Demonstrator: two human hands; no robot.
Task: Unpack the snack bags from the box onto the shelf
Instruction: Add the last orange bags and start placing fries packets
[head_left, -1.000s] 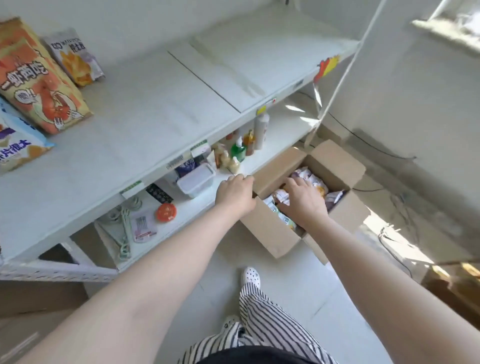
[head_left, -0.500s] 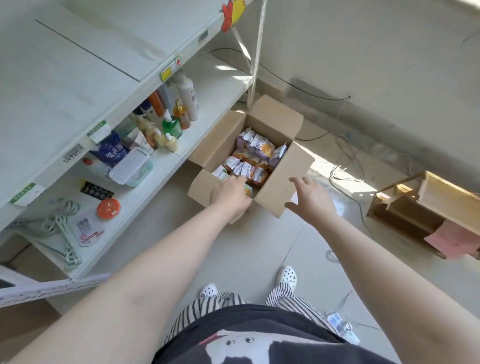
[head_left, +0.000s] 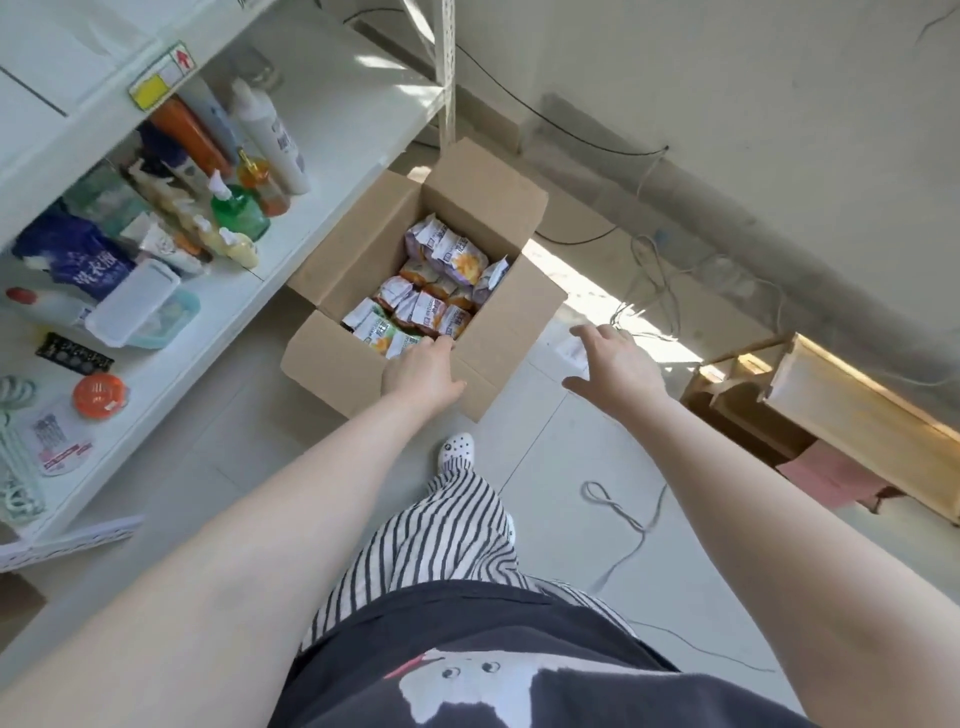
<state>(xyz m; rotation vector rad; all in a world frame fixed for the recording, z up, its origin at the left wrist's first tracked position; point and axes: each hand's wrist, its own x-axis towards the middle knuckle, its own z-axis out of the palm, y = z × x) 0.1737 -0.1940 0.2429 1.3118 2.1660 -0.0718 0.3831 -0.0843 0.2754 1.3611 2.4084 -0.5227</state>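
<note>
Left hand: the left hand (head_left: 422, 370) has moved off the shelf edge to the near rim of the cardboard box (head_left: 343, 364); its fingers curl over that rim, so this grip grasps the box wall.
Right hand: the right hand (head_left: 615, 366) has come out of the box and hangs released, fingers spread, just right of the box's near flap, holding nothing.
Snack bags: the snack bags (head_left: 431, 291) lie packed inside the box, just beyond the left fingertips.
Shelf: the lower shelf (head_left: 332, 171) stands left of both hands, carrying bottles.
Meaning: judging by this, no bag is lifted yet; the box looks steadied for a fresh pick.
</note>
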